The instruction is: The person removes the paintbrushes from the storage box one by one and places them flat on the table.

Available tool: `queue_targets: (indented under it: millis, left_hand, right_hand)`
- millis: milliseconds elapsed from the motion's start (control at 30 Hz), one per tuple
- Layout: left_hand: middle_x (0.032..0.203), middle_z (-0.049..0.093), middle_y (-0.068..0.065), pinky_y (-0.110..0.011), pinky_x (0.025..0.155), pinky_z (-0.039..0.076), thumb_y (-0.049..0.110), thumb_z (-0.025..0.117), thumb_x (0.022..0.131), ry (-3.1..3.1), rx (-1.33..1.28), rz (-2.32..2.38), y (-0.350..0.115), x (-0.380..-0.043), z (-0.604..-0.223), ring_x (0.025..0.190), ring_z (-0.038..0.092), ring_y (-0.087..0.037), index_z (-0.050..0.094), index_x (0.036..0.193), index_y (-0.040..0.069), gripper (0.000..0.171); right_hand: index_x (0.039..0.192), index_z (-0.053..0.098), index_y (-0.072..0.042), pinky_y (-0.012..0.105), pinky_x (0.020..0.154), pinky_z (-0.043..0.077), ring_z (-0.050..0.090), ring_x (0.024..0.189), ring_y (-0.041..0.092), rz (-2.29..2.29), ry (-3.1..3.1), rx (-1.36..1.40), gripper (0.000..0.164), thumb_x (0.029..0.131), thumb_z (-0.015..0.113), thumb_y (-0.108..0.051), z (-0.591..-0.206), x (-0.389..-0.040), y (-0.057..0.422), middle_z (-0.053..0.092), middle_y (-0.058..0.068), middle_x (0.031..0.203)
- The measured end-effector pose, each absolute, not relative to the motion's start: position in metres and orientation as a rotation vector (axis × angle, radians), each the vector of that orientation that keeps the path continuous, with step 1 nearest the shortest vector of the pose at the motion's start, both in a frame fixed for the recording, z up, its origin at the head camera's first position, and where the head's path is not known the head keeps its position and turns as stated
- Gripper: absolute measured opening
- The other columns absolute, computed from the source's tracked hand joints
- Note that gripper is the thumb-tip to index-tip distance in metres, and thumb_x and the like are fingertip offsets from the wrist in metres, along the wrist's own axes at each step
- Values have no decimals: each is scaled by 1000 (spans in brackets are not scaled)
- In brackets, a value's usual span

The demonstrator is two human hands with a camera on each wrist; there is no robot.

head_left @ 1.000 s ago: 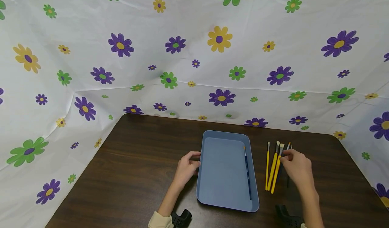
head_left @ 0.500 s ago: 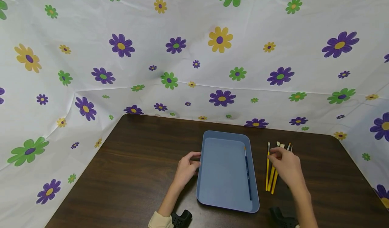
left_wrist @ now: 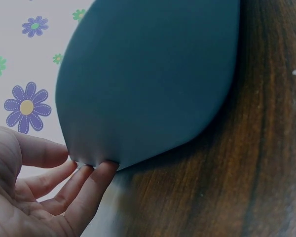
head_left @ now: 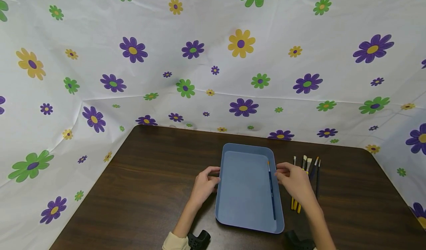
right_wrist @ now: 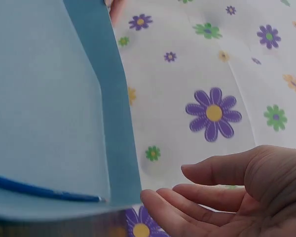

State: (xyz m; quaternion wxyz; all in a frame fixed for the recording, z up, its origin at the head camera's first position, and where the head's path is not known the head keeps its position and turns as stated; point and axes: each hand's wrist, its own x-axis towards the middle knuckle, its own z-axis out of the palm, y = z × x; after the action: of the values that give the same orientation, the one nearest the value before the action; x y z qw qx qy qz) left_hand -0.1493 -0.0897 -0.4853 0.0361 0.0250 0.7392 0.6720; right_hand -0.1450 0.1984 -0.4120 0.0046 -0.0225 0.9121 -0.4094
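Note:
A shallow blue-grey tray (head_left: 244,205) lies on the table in the head view. One dark blue paintbrush (head_left: 271,191) with an orange tip lies inside along its right wall. My left hand (head_left: 204,181) holds the tray's left edge. In the left wrist view, its fingertips (left_wrist: 107,165) press the outer wall, with the thumb at the rim. My right hand (head_left: 294,179) is beside the tray's right edge, fingers extended. A fingertip meets the rim in the right wrist view, and the thumb stands apart. Several paintbrushes (head_left: 318,176) lie right of the tray, partly hidden by the right hand.
A dark wood-grain table (head_left: 149,191) carries everything. Behind and at the sides hangs a white sheet (head_left: 149,28) printed with purple, green and yellow flowers. The table's far edge (head_left: 186,129) runs along this sheet.
My right hand has moved left from over the loose paintbrushes to the tray's right edge, uncovering the dark-handled ones. The left hand and the tray have stayed put.

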Motion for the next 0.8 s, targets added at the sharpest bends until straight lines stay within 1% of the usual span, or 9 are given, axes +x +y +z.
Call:
queue_targets:
  millis: [167, 267, 400, 533, 667, 800]
  left_hand:
    - [124, 67, -25, -37, 66, 62, -3, 61, 92, 2264, 79, 2073, -90, -149, -485, 98, 72, -35, 65, 129, -9, 38]
    - [124, 67, -25, -37, 66, 62, -3, 61, 92, 2266, 83, 2071, -90, -149, -485, 97, 72, -35, 65, 129, -9, 38]
    - [124, 67, -27, -36, 65, 61, -3, 61, 92, 2270, 89, 2065, -90, -149, -485, 96, 73, -36, 64, 129, -9, 37]
    - [123, 67, -27, -35, 65, 61, -3, 61, 93, 2270, 89, 2059, -90, -149, -484, 96, 73, -36, 64, 129, -9, 37]
    - [122, 68, -26, -35, 65, 61, -2, 61, 93, 2281, 89, 2050, -90, -149, -484, 96, 73, -35, 65, 128, -9, 37]
    - [121, 68, -25, -36, 65, 61, -2, 60, 93, 2283, 87, 2047, -90, -149, -484, 96, 73, -34, 65, 128, -9, 37]
  right_hand:
    - [128, 60, 17, 41, 74, 61, 73, 88, 33, -1289, 2834, -60, 36, 98, 65, -3, -417, -146, 187, 71, 25, 107]
    - [129, 59, 18, 46, 80, 60, 72, 98, 38, -1283, 2824, -42, 40, 97, 65, -5, -421, -148, 180, 70, 29, 112]
    - [132, 55, 20, 53, 89, 57, 66, 110, 46, -1255, 2817, -21, 45, 96, 65, -6, -425, -149, 172, 66, 34, 120]
    - [136, 50, 20, 59, 96, 52, 61, 119, 51, -1226, 2813, 17, 50, 97, 64, -8, -430, -151, 166, 61, 39, 128]
    - [142, 43, 21, 63, 99, 49, 53, 128, 54, -1201, 2800, 49, 58, 97, 63, -11, -434, -152, 160, 52, 42, 138]
    - [146, 35, 22, 64, 97, 48, 50, 128, 57, -1197, 2783, 67, 65, 98, 62, -13, -439, -152, 155, 46, 44, 142]
